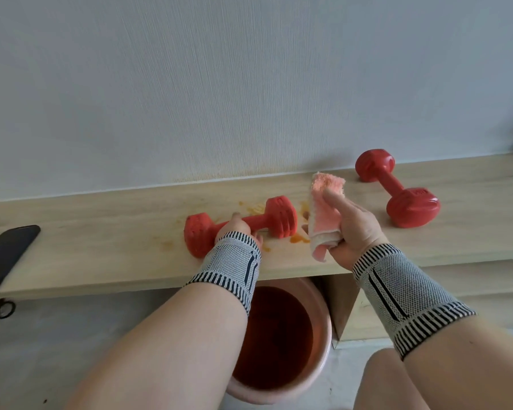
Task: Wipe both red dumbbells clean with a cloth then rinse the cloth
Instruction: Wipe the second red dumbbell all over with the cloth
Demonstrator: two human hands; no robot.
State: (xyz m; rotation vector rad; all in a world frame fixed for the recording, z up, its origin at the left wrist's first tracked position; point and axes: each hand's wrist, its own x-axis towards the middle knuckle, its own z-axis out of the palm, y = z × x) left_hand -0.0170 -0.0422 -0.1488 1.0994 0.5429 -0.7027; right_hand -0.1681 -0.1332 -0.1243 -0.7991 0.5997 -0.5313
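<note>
The left hand (240,227) clamps the near dumbbell (240,224) by the counter's (101,241) front edge, probably to steady it. The right hand (348,229) grips the cloth (323,214) above, ready for wiping.

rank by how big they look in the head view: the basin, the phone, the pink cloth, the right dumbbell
1. basin
2. right dumbbell and phone: too close to rank, phone cropped
3. pink cloth

We face a pale, finely textured wall (249,84) in soft, even light. Below it a long light-wood shelf (101,232) runs across our view, its top stained orange near the middle. Grey floor (57,335) lies underneath
</note>
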